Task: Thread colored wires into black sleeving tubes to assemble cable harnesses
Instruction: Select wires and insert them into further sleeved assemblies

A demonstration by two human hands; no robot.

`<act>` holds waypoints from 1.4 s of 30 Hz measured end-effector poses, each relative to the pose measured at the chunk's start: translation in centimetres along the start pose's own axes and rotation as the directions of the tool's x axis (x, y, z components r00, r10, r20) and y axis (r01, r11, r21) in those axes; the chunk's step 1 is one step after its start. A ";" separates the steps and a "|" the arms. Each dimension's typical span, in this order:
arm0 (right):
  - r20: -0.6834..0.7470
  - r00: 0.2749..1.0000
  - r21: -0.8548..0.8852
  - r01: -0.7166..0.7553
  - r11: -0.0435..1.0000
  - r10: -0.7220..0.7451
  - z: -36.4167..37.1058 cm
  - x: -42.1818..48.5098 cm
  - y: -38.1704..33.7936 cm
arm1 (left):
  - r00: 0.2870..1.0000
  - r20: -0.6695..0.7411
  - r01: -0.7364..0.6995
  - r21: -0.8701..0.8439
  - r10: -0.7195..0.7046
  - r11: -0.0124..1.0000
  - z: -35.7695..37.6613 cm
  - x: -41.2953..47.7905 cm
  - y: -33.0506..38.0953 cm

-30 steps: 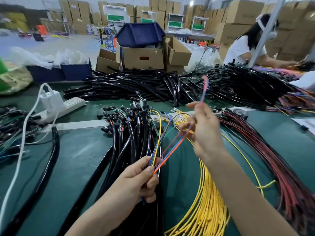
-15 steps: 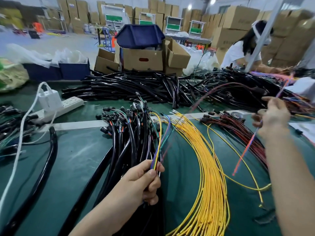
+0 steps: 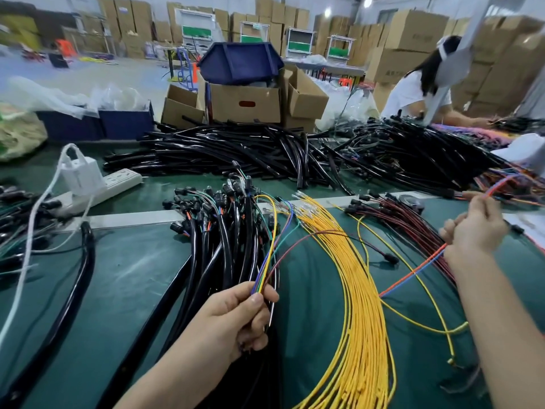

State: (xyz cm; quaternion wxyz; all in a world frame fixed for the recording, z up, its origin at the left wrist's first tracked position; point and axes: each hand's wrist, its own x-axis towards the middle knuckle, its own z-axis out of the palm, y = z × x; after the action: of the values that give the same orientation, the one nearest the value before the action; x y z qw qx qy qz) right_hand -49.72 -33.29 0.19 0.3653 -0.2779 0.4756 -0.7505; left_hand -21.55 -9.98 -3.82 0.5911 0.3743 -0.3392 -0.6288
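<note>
While I watch through the head camera, the left hand [image 3: 236, 323] sits low at centre, thumb pressed to forefinger, pinching a bunch [image 3: 259, 286] of thin wires: yellow, blue, green, purple and dark red. The bunch fans up from the pinch over the harnesses [image 3: 233, 231], a heap of black sleeved cables lying on the green table [image 3: 132, 276]. The dark red wire arcs right across the yellow wires [image 3: 359, 305] and ends in a small black plug [image 3: 390, 258] on the table. That hand's other fingers are curled under; I cannot tell whether they hold anything more. The right hand [image 3: 474, 228] is raised at the right edge, well apart from the left, fingers curled round a pair [image 3: 413, 271] of wires, one orange, one blue. The pair slants down from the fist toward the table, its upper end sticking out past the knuckles. Just beside that hand the red wires [image 3: 407, 214] lie in a long sheaf. Farther back the tubes [image 3: 236, 154] lie in a wide loose pile. A white power strip [image 3: 118, 184] sits at the left, a box [image 3: 244, 103] with a blue bin [image 3: 239, 63] on top stands behind the pile, and another person [image 3: 413, 90] bends over the table at far right.
</note>
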 end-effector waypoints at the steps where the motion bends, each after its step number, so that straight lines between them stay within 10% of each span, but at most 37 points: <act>1: 0.021 1.000 0.035 0.001 0.999 -0.001 -0.1 -0.1 0.1 | 1.000 0.007 0.001 0.005 -0.001 1.000 0.0 0.0 0.0; 8: 0.307 0.914 0.434 -0.382 0.816 0.265 1.0 -2.2 -3.0 | 0.998 0.059 0.028 -0.021 -0.026 0.999 -0.1 0.0 0.3; 17: 0.765 0.582 0.367 -0.746 0.556 0.275 7.7 -11.7 -9.0 | 1.000 0.010 0.026 -0.033 -0.026 0.999 0.1 0.1 0.3; 29: 0.724 0.567 0.076 -0.633 0.770 0.394 8.5 -15.8 -3.1 | 0.998 0.005 0.070 -0.017 -0.069 0.997 0.1 -0.3 0.6; 32: 0.753 0.458 -0.295 -0.405 0.865 0.471 7.3 -14.7 -3.1 | 0.997 0.007 0.071 -0.025 -0.071 0.997 -0.1 -0.4 0.5; 37: 0.674 0.368 -0.669 -0.061 0.740 0.640 3.3 -14.7 -0.7 | 0.998 0.022 0.062 -0.011 -0.062 0.998 -0.3 -0.2 0.3; 42: 0.642 0.522 -0.593 -0.125 0.795 0.561 0.5 -15.3 1.5 | 0.997 0.049 0.053 -0.007 -0.053 0.999 -0.4 -0.2 0.2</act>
State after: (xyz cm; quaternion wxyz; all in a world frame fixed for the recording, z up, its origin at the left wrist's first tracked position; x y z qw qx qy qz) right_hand -40.12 -21.53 -2.02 0.6024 -0.5577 0.4774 -0.3133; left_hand -21.12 -9.82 -3.80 0.5674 0.3652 -0.3408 -0.6546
